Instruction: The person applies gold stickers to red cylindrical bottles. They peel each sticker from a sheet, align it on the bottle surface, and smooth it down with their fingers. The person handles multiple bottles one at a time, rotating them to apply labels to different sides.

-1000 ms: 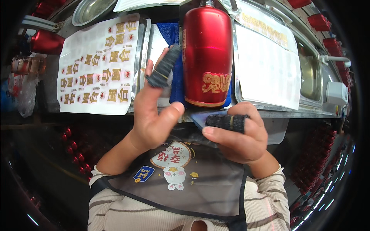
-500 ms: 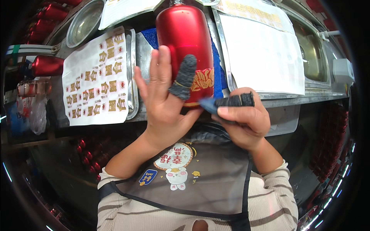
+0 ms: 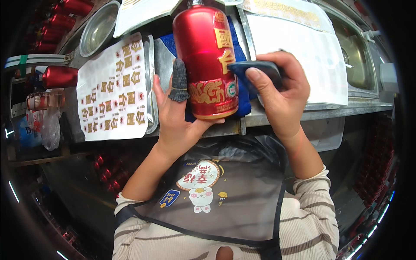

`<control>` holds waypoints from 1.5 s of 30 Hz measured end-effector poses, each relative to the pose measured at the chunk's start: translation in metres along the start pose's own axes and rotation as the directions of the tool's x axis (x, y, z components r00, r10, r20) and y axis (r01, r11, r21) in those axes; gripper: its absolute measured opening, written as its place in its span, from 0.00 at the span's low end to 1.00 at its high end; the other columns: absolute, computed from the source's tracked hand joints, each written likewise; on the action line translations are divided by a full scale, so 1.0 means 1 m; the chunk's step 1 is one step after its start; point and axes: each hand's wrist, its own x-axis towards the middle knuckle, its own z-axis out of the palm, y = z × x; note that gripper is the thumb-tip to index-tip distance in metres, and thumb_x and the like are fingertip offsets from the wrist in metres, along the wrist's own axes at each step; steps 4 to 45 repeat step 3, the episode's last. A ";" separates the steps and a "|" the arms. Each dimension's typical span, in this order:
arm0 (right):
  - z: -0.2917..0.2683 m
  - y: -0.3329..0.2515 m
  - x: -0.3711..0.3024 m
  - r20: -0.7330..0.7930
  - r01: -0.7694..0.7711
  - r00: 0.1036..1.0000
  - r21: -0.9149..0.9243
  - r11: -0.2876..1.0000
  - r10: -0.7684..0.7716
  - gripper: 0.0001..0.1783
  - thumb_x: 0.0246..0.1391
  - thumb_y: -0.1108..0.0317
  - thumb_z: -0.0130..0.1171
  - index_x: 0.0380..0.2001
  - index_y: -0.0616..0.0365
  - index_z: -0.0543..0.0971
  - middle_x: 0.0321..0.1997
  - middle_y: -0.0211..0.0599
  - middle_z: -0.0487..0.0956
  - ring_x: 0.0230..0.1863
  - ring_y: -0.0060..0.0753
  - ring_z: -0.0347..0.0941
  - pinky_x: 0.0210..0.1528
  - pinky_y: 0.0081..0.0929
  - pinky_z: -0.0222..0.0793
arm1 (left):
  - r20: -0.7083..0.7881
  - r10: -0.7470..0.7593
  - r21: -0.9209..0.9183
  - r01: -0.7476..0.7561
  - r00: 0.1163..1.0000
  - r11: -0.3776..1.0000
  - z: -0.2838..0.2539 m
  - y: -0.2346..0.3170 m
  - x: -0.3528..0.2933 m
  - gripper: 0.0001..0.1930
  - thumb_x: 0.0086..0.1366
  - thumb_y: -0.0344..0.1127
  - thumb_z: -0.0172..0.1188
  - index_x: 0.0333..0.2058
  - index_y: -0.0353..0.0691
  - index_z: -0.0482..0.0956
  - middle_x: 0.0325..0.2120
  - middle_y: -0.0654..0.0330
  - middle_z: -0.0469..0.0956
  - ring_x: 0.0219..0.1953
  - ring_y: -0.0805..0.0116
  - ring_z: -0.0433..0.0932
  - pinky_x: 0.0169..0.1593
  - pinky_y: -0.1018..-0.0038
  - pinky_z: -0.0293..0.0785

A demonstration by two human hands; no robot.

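A glossy red bottle [image 3: 201, 56] lies with its neck pointing away from me. Gold decoration and a small green round mark show on its right side. My left hand [image 3: 175, 123] holds the bottle by its lower left side, with the thumb across the base; a dark grey finger cover is on one finger. My right hand [image 3: 284, 89] grips a dark blue, flat scraper [image 3: 249, 67], its tip at the bottle's gold characters. Beneath the bottle is a blue cloth [image 3: 243, 82].
To the left, a sheet of gold decals [image 3: 115, 89] lies on a metal tray [image 3: 151, 108], with a metal bowl [image 3: 99, 28] behind. A white sheet [image 3: 299, 65] lies at the right, before a sink basin [image 3: 357, 60]. Another red bottle [image 3: 58, 77] is far left.
The bottle has rolled, bringing large gold characters and the green mark into view. My right hand and the scraper have moved up from the base; my left hand has shifted to the bottle's left side.
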 end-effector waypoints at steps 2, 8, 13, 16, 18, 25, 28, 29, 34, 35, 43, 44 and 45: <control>-0.013 0.011 -0.018 0.209 0.551 0.834 -0.280 0.786 -0.510 0.09 0.53 0.75 0.65 0.39 0.60 0.81 0.41 0.35 0.83 0.36 0.35 0.79 0.44 0.28 0.74 | 0.044 -0.027 0.051 0.025 0.999 0.998 0.001 -0.003 -0.002 0.48 0.49 0.51 0.76 0.65 0.38 0.63 0.62 0.49 0.69 0.70 0.49 0.59 0.70 0.39 0.29; -0.013 0.013 -0.017 0.207 0.555 0.831 -0.273 0.785 -0.516 0.09 0.53 0.75 0.65 0.39 0.60 0.81 0.41 0.35 0.83 0.36 0.35 0.79 0.44 0.28 0.74 | 0.040 -0.027 0.059 0.025 0.999 0.998 0.000 -0.004 0.000 0.48 0.49 0.51 0.76 0.65 0.38 0.63 0.62 0.49 0.69 0.70 0.49 0.59 0.70 0.39 0.29; -0.013 0.013 -0.017 0.207 0.555 0.831 -0.273 0.785 -0.516 0.09 0.53 0.75 0.65 0.39 0.60 0.81 0.41 0.35 0.83 0.36 0.35 0.79 0.44 0.28 0.74 | 0.040 -0.027 0.059 0.025 0.999 0.998 0.000 -0.004 0.000 0.48 0.49 0.51 0.76 0.65 0.38 0.63 0.62 0.49 0.69 0.70 0.49 0.59 0.70 0.39 0.29; -0.013 0.013 -0.017 0.207 0.555 0.831 -0.273 0.785 -0.516 0.09 0.53 0.75 0.65 0.39 0.60 0.81 0.41 0.35 0.83 0.36 0.35 0.79 0.44 0.28 0.74 | 0.040 -0.027 0.059 0.025 0.999 0.998 0.000 -0.004 0.000 0.48 0.49 0.51 0.76 0.65 0.38 0.63 0.62 0.49 0.69 0.70 0.49 0.59 0.70 0.39 0.29; -0.013 0.013 -0.017 0.207 0.555 0.831 -0.273 0.785 -0.516 0.09 0.53 0.75 0.65 0.39 0.60 0.81 0.41 0.35 0.83 0.36 0.35 0.79 0.44 0.28 0.74 | 0.040 -0.027 0.059 0.025 0.999 0.998 0.000 -0.004 0.000 0.48 0.49 0.51 0.76 0.65 0.38 0.63 0.62 0.49 0.69 0.70 0.49 0.59 0.70 0.39 0.29; -0.013 0.013 -0.017 0.207 0.555 0.831 -0.273 0.785 -0.516 0.09 0.53 0.75 0.65 0.39 0.60 0.81 0.41 0.35 0.83 0.36 0.35 0.79 0.44 0.28 0.74 | 0.040 -0.027 0.059 0.025 0.999 0.998 0.000 -0.004 0.000 0.48 0.49 0.51 0.76 0.65 0.38 0.63 0.62 0.49 0.69 0.70 0.49 0.59 0.70 0.39 0.29; -0.013 0.013 -0.017 0.207 0.555 0.831 -0.273 0.785 -0.516 0.09 0.53 0.75 0.65 0.39 0.60 0.81 0.41 0.35 0.83 0.36 0.35 0.79 0.44 0.28 0.74 | 0.040 -0.027 0.059 0.025 0.999 0.998 0.000 -0.004 0.000 0.48 0.49 0.51 0.76 0.65 0.38 0.63 0.62 0.49 0.69 0.70 0.49 0.59 0.70 0.39 0.29; -0.013 0.013 -0.017 0.207 0.555 0.831 -0.273 0.785 -0.516 0.09 0.53 0.75 0.65 0.39 0.60 0.81 0.41 0.35 0.83 0.36 0.35 0.79 0.44 0.28 0.74 | 0.040 -0.027 0.059 0.025 0.999 0.998 0.000 -0.004 0.000 0.48 0.49 0.51 0.76 0.65 0.38 0.63 0.62 0.49 0.69 0.70 0.49 0.59 0.70 0.39 0.29; -0.013 0.013 -0.017 0.207 0.555 0.831 -0.273 0.785 -0.516 0.09 0.53 0.75 0.65 0.39 0.60 0.81 0.41 0.35 0.83 0.36 0.35 0.79 0.44 0.28 0.74 | 0.040 -0.027 0.059 0.025 0.999 0.998 0.000 -0.004 0.000 0.48 0.49 0.51 0.76 0.65 0.38 0.63 0.62 0.49 0.69 0.70 0.49 0.59 0.70 0.39 0.29; -0.013 0.013 -0.017 0.207 0.555 0.831 -0.273 0.785 -0.516 0.09 0.53 0.75 0.65 0.39 0.60 0.81 0.41 0.35 0.83 0.36 0.35 0.79 0.44 0.28 0.74 | 0.040 -0.027 0.059 0.025 0.999 0.998 0.000 -0.004 0.000 0.48 0.49 0.51 0.76 0.65 0.38 0.63 0.62 0.49 0.69 0.70 0.49 0.59 0.70 0.39 0.29; -0.013 0.013 -0.017 0.207 0.555 0.831 -0.273 0.785 -0.516 0.09 0.53 0.75 0.65 0.39 0.60 0.81 0.41 0.35 0.83 0.36 0.35 0.79 0.44 0.28 0.74 | 0.040 -0.027 0.059 0.025 0.999 0.998 0.000 -0.004 0.000 0.48 0.49 0.51 0.76 0.65 0.38 0.63 0.62 0.49 0.69 0.70 0.49 0.59 0.70 0.39 0.29; -0.013 0.013 -0.017 0.207 0.555 0.831 -0.273 0.785 -0.516 0.09 0.53 0.75 0.65 0.39 0.60 0.81 0.41 0.35 0.83 0.36 0.35 0.79 0.44 0.28 0.74 | 0.040 -0.027 0.059 0.025 0.999 0.998 0.000 -0.004 0.000 0.48 0.49 0.51 0.76 0.65 0.38 0.63 0.62 0.49 0.69 0.70 0.49 0.59 0.70 0.39 0.29; -0.013 0.013 -0.017 0.207 0.555 0.831 -0.273 0.785 -0.516 0.09 0.53 0.75 0.65 0.39 0.60 0.81 0.41 0.35 0.83 0.36 0.35 0.79 0.44 0.28 0.74 | 0.040 -0.027 0.059 0.025 0.999 0.998 0.000 -0.004 0.000 0.48 0.49 0.51 0.76 0.65 0.38 0.63 0.62 0.49 0.69 0.70 0.49 0.59 0.70 0.39 0.29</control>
